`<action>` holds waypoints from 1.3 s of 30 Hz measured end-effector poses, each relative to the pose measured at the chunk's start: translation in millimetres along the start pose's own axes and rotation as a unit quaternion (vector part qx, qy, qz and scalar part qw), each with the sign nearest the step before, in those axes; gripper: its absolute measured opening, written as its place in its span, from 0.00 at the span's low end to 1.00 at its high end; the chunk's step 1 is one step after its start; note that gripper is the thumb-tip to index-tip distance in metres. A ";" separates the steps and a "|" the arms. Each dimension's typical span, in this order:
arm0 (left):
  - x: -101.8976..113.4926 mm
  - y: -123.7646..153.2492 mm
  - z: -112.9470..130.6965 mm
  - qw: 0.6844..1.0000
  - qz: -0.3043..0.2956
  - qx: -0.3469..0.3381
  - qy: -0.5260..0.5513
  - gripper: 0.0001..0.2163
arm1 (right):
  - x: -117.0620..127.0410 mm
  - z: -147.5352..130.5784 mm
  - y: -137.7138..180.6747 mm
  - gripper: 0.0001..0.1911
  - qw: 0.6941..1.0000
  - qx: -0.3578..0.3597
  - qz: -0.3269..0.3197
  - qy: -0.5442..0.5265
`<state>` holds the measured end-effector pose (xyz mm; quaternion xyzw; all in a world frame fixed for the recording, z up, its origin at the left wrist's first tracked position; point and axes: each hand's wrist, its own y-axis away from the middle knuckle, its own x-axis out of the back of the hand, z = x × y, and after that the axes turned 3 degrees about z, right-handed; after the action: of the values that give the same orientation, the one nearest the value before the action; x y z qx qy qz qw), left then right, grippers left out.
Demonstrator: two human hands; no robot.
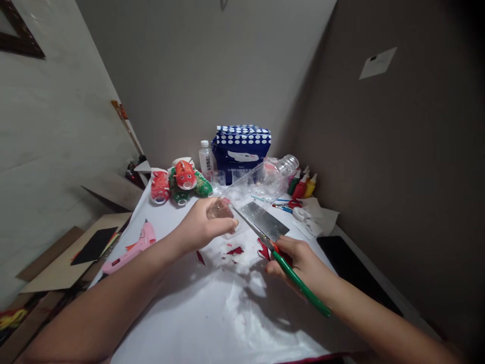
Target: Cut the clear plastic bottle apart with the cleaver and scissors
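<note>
A clear plastic bottle [261, 184] is tilted above the table, its open neck pointing up and to the right. My left hand [206, 222] is closed round its lower end, thumb toward me. In my right hand [299, 260] is a pair of scissors [299, 288] with green handles; their blades reach up and left to the bottle's side, close to my left hand. How far the blades cut into the plastic I cannot tell. Under the bottle lies a dark grey sheet [265, 220], and red scraps [235, 251] are scattered below the hands.
Red and green fish-like crafts [185, 174] stand at the back left, beside a labelled bottle [206, 159] and a blue bag [242, 151]. A pink glue gun [132, 250] lies at left. Paint bottles [303, 186] and a black slab [356, 270] are on the right.
</note>
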<state>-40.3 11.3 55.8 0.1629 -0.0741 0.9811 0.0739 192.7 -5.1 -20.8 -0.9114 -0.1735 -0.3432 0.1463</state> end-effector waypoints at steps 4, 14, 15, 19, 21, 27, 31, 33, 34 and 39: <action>-1.9 3.3 1.8 1.000 0.026 -0.003 -0.005 0.08 | 0.8 -0.5 0.1 0.30 1.000 0.002 0.014 -0.014; 5.4 3.7 7.0 0.998 -0.011 0.063 0.013 0.20 | -1.4 -8.8 5.3 0.23 0.999 -0.030 -0.006 -0.035; 7.0 4.2 7.9 0.998 -0.018 0.067 -0.003 0.18 | 0.5 -10.7 6.5 0.21 0.999 -0.030 -0.009 -0.016; 9.7 5.1 8.8 0.994 -0.035 0.056 -0.086 0.12 | 13.3 -19.7 11.1 0.16 0.997 -0.048 -0.033 0.045; 8.5 4.5 7.4 0.994 -0.048 0.034 -0.095 0.10 | 18.3 -23.1 11.7 0.16 0.996 -0.050 -0.056 0.039; 3.7 1.0 2.7 0.994 -0.056 0.031 -0.093 0.11 | 16.4 -20.0 1.5 0.16 0.997 0.026 -0.054 0.051; 4.1 -0.1 3.6 0.993 -0.037 0.036 -0.110 0.13 | 17.1 -15.7 -6.9 0.21 0.995 0.038 -0.012 0.095; 4.4 -0.7 4.1 0.993 -0.044 0.032 -0.106 0.12 | 18.5 -14.7 -8.2 0.23 0.992 0.034 -0.001 0.121; 4.4 -0.9 4.0 0.993 -0.050 0.030 -0.102 0.12 | 18.8 -14.2 -8.1 0.24 0.991 0.027 -0.001 0.128; 2.3 -2.7 -0.8 0.994 -0.072 0.022 -0.074 0.10 | 15.4 -9.7 -5.1 0.27 0.996 -0.014 -0.010 0.093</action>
<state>-42.3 14.3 56.1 0.2414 -0.0459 0.9599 0.1350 195.9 -1.0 -2.6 -0.8756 -0.1635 -0.4304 0.1458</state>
